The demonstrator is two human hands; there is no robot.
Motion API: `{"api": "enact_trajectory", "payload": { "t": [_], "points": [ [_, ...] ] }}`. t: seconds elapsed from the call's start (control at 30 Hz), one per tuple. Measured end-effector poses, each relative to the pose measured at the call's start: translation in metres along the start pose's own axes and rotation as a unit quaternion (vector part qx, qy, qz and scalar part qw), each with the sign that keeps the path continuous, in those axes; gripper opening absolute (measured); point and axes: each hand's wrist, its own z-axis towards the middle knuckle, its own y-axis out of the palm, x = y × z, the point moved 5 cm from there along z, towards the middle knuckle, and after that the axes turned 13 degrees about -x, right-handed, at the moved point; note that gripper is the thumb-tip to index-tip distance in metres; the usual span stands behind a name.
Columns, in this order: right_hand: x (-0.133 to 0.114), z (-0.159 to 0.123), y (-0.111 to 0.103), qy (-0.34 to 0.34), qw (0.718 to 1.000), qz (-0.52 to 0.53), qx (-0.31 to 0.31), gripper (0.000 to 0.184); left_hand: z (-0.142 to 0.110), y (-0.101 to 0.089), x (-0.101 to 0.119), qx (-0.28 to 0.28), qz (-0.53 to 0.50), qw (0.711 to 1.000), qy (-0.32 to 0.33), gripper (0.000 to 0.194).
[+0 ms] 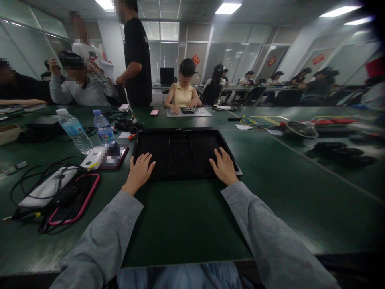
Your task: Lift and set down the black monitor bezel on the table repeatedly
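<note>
A black rectangular panel like a monitor (180, 168) lies flat on the green table in front of me; what sits in its middle is too dark to make out. At its left edge rests my left hand (140, 172), fingers stretched out over the dark surface. My right hand (224, 166) lies over the right edge the same way, with fingers spread. Neither hand is wrapped round anything. A thin pale strip shows under the panel's right front corner.
Left of the panel stand two water bottles (75, 130), a white power bank (49, 186) with tangled black cables, and a pink-edged phone (90, 196). On the right lie a metal bowl-like piece (300, 129) and dark lumpy items (343, 152). Across the table (186, 224) sits another person.
</note>
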Motion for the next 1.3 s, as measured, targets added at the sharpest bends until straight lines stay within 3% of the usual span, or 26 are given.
{"api": "enact_trajectory", "payload": {
  "t": [0.33, 0.57, 0.87, 0.97, 1.1, 1.2, 1.3],
  "points": [
    [0.003, 0.003, 0.003, 0.003, 0.999, 0.034, -0.033, 0.079, -0.001, -0.001, 0.001, 0.008, -0.003, 1.000, 0.001, 0.056],
    [-0.002, 0.003, 0.002, -0.024, 0.999, 0.021, -0.032, 0.057, 0.001, -0.002, 0.001, -0.011, 0.000, 1.000, 0.002, 0.051],
    [0.001, 0.004, 0.004, -0.022, 0.998, 0.053, -0.039, 0.058, 0.001, -0.002, 0.000, -0.007, -0.018, 1.000, 0.007, 0.051],
    [0.004, 0.005, -0.010, 0.006, 0.996, 0.080, 0.044, 0.071, 0.001, -0.013, -0.004, 0.046, -0.044, 0.998, -0.028, 0.056],
    [0.005, -0.004, -0.043, 0.081, 0.975, 0.073, 0.193, 0.083, -0.005, -0.036, -0.017, 0.181, -0.090, 0.972, -0.121, 0.065],
    [-0.008, -0.009, -0.052, 0.074, 0.972, 0.097, 0.200, 0.080, -0.008, -0.040, -0.026, 0.216, -0.114, 0.953, -0.177, 0.071],
    [-0.029, -0.010, -0.043, 0.013, 0.975, 0.182, 0.125, 0.081, -0.010, -0.034, -0.036, 0.231, -0.155, 0.936, -0.215, 0.079]
  ]
}}
